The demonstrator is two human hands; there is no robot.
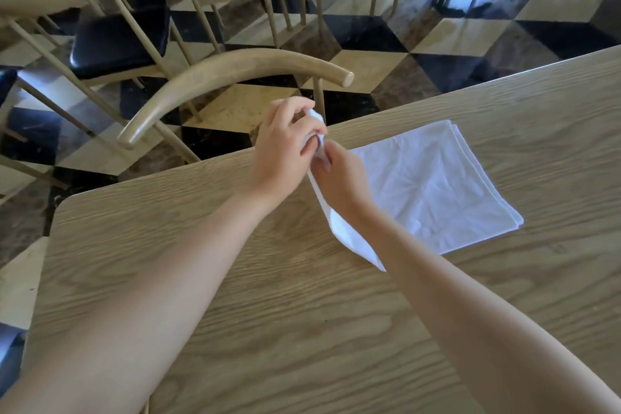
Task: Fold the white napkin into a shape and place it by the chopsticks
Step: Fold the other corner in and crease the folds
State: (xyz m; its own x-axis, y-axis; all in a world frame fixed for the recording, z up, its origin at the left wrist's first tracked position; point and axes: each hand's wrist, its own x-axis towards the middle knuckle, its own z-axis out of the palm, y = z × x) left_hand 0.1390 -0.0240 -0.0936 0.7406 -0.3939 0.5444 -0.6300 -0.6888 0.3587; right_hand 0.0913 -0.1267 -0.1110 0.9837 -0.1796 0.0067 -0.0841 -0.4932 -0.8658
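Head view: two bare forearms reach from the near edge toward the far left part of a pale wood-grain bench (302,329). The left hand (285,148) is curled closed around the rolled top end of a white napkin (346,235), with a small bunch of the cloth showing between thumb and fingers at the far side of the hand. The right hand (339,175) sits just beside it, touching it, its fingers pinched narrow on the same strip of cloth just below the left hand's grip. From the two hands the napkin runs as a long, narrow folded band toward the near side, passing under the right wrist and ending in a pointed tip that lies on the bench surface. The hands themselves are near the far edge of the bench, and the upper part of the band looks lifted off the surface, though how far cannot be told.

To the right of the hands, a second white cloth (433,185) lies flat on the bench, folded into a square of several layers, its stacked edges showing along the right side and one corner pointing to the far side. Its left edge is partly hidden behind the right hand and forearm.

Beyond the bench's far edge stands a chair with a curved wooden backrest (215,84), and farther off are more chairs with dark seat cushions (121,40) on a floor of black, cream and brown tiles (379,33).
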